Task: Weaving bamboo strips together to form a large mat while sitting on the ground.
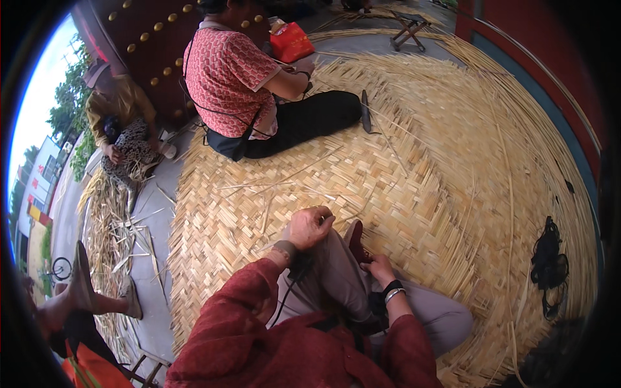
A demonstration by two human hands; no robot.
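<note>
Woven straw mat below; left hand half-open on knee, right hand against shoe, grip unclear

Red sleeves, greyish trousers and probably a silver bracelet are worn.

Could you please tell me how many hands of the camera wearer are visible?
2: the left hand is at the raised knee, and the right hand is beside the dark red shoe. Neither one is hidden.
</note>
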